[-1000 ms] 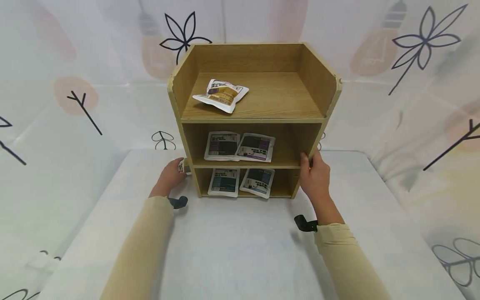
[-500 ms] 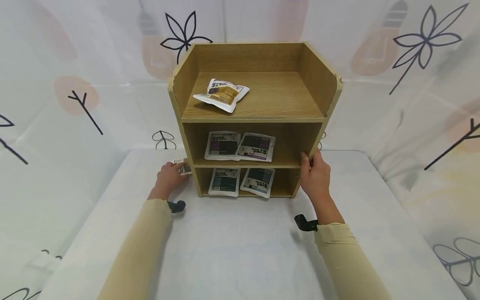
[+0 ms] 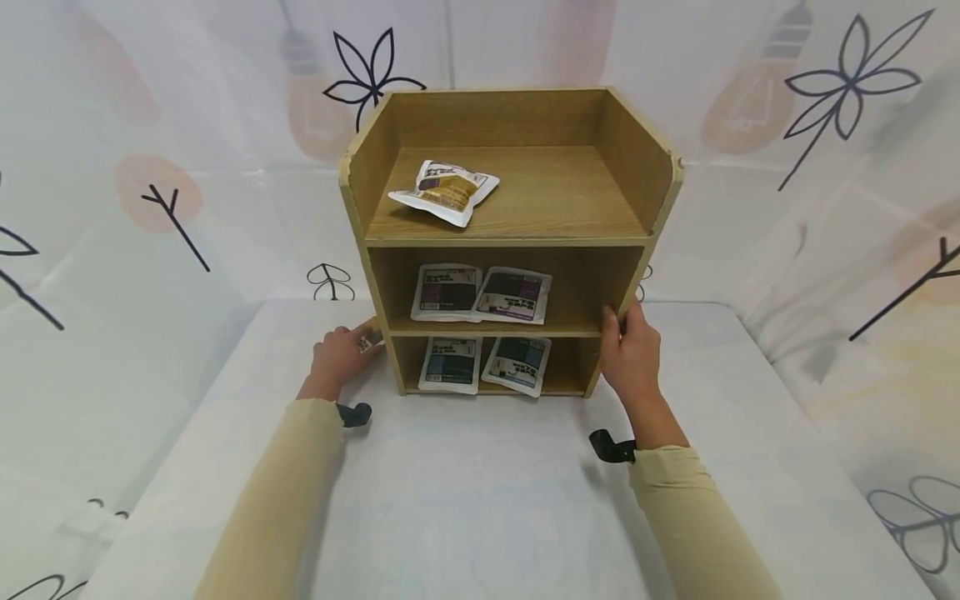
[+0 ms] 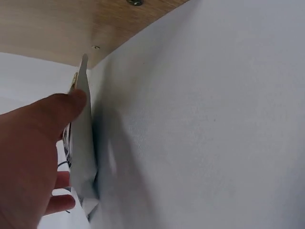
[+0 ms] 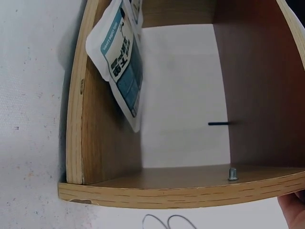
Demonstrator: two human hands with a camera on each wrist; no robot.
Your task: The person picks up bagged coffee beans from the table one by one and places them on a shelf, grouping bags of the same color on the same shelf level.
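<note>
Beside the left wall of the three-tier wooden shelf unit (image 3: 510, 242), near the bench's far left, a small white foil pouch (image 3: 367, 341) is pinched by the left hand (image 3: 337, 357) — thumb on one face, fingers on the other. The right hand (image 3: 632, 354) is curled round the front edge of the unit's right wall, thumb inside, steadying it.

For the step in hand, the pinch is best kept on the pouch's edge so that its flat face stays free, and the pouch should be brought round the front corner of the unit before being raised; the bracing grip on the right wall is judged useful while this is done.

On the top tier a white-and-tan snack pouch (image 3: 444, 191) lies toward the left; two dark-labelled pouches (image 3: 480, 293) lie on the middle tier and two teal-labelled pouches (image 3: 483, 363) on the bottom one.

The left wrist view alone shows the held pouch (image 4: 82, 143) edge-on, upright, its top just short of the unit's wooden panel (image 4: 57, 28) — contact cannot be told. The right wrist view alone shows a teal-labelled pouch (image 5: 119, 59) leaning against an inner panel and a metal shelf peg (image 5: 232, 172); only a fingertip appears there.
</note>
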